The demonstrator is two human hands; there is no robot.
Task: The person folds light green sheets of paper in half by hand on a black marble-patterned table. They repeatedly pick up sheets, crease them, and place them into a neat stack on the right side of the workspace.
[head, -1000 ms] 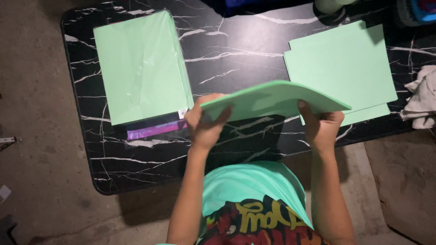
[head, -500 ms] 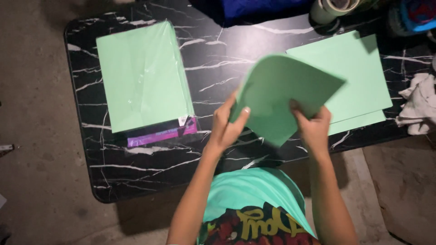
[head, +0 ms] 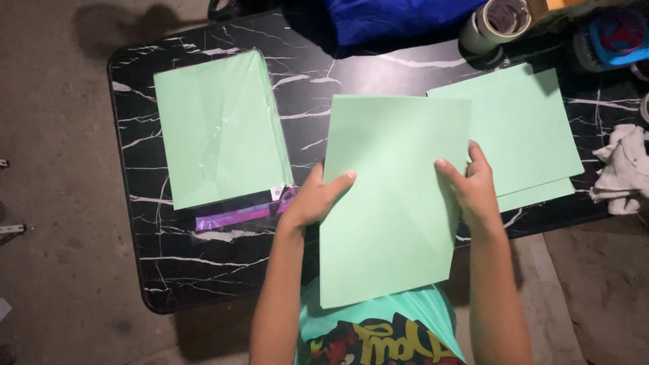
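Note:
I hold a light green sheet of paper flat, face up toward the camera, above the near edge of the black marble-patterned table. My left hand grips its left edge with the thumb on top. My right hand grips its right edge. A plastic-wrapped pack of the same green paper lies on the table's left part, with a purple strip at its near end. A small stack of loose green sheets lies on the right, partly hidden behind the held sheet.
Rolls of tape stand at the table's far edge, beside a blue cloth. A blue and red round object is at the far right corner. A white crumpled rag lies at the right edge. Concrete floor surrounds the table.
The sheet, seen nearly edge-on a second ago, has been tipped up and turned until its whole face shows. Both hands kept their hold on its sides.

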